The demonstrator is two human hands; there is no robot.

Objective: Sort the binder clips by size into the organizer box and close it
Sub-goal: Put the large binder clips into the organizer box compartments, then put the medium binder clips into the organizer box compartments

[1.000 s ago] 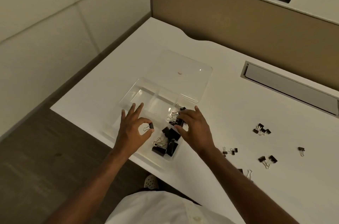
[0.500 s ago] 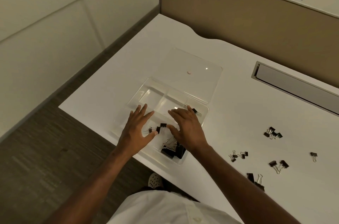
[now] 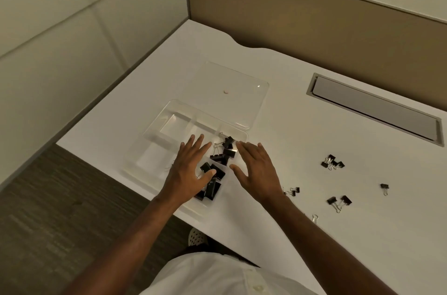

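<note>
White desk (image 3: 302, 149) holds the open box (image 3: 169, 125) at centre, both the left hand (image 3: 191, 169) and right hand (image 3: 258, 169) flat and empty over its clips (image 3: 223, 157), so loose clips (image 3: 332, 163) at right may be forgotten.

We are looking at an office cubicle. A white desk (image 3: 278, 125) fills the view, fenced at twelve o'clock by a tan fabric partition (image 3: 314, 28) and at nine o'clock by pale padded wall panels (image 3: 72, 28). At two o'clock a metal cable hatch (image 3: 372, 106) is set flush into the desktop. Dark carpet (image 3: 48, 210) covers the floor at eight o'clock. Black binder clips (image 3: 332, 163) lie scattered at three o'clock.
</note>
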